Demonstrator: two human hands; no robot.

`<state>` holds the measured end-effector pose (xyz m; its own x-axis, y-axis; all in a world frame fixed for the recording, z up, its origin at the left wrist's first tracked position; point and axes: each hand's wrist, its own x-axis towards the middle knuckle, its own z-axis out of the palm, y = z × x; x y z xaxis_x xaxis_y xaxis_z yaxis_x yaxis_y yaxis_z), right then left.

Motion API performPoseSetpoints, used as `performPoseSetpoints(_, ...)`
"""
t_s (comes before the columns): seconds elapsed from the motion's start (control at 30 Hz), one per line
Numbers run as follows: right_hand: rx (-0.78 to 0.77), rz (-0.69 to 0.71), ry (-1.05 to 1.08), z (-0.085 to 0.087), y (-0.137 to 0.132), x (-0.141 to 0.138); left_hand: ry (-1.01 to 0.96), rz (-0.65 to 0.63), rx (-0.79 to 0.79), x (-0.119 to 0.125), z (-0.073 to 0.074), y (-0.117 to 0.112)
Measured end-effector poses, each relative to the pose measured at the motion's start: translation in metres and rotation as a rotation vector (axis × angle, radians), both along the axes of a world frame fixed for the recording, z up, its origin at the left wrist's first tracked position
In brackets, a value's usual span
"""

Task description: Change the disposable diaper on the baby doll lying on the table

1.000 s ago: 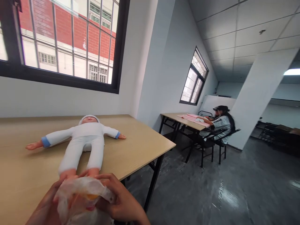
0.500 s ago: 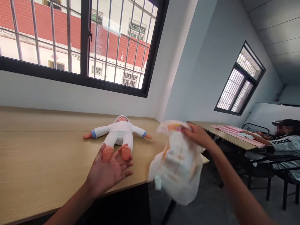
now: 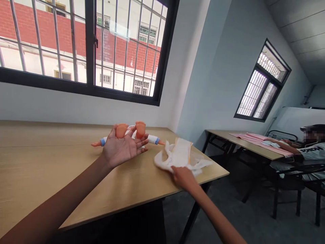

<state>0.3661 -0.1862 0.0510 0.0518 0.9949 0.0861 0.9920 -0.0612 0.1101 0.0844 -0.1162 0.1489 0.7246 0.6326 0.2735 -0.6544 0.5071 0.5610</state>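
Note:
A baby doll in white clothes with blue cuffs lies on its back on the wooden table, arms spread. Its orange feet are raised toward me and hide most of its body and head. My left hand, palm facing me, holds the doll's legs at the ankles, a finger between the feet and the other fingers partly spread. To the right, a white diaper with orange edging lies partly unfolded beside the doll's hand. My right hand grips its near edge at the tabletop.
The wooden table meets the wall under a barred window; its right corner juts over the floor. Another table with pink striped cloth stands at right, where a person sits by black chairs.
My left hand has raised the doll's feet up and away from the tabletop. My right hand has brought the diaper down from the air onto the table, to the doll's right.

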Motion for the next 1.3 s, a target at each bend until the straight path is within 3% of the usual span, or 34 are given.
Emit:
performPoseSetpoints(0.07, -0.008, 0.044, 0.063, -0.031, 0.000, -0.007, 0.016, 0.011, 0.010, 0.002, 0.002, 0.001)
performPoseSetpoints(0.17, 0.010, 0.053, 0.144, -0.046, -0.003, -0.011, 0.035, 0.011, 0.035, 0.004, 0.004, 0.002)
performPoseSetpoints(0.33, -0.002, 0.130, 0.260, -0.045, -0.007, -0.026, 0.038, -0.011, 0.046, 0.008, 0.012, 0.010)
performPoseSetpoints(0.6, -0.004, 0.369, 0.492, -0.050, -0.002, -0.066, -0.003, 0.000, 0.061, 0.019, 0.062, 0.046)
performPoseSetpoints(0.77, -0.063, 0.444, 0.537, -0.049, 0.018, -0.081, 0.019, 0.012, 0.075, 0.030, 0.082, 0.061)
performPoseSetpoints(0.9, -0.077, 0.503, 0.531, -0.050, 0.036, -0.093, 0.006, -0.010, 0.111, 0.037, 0.087, 0.069)
performPoseSetpoints(1.13, -0.071, 0.570, 0.533, -0.050, 0.051, -0.108, -0.013, -0.114, 0.126, 0.041, 0.083, 0.079)
performPoseSetpoints(1.3, -0.073, 0.600, 0.566, -0.048, 0.049, -0.107, 0.027, -0.057, 0.115, 0.042, 0.084, 0.070)
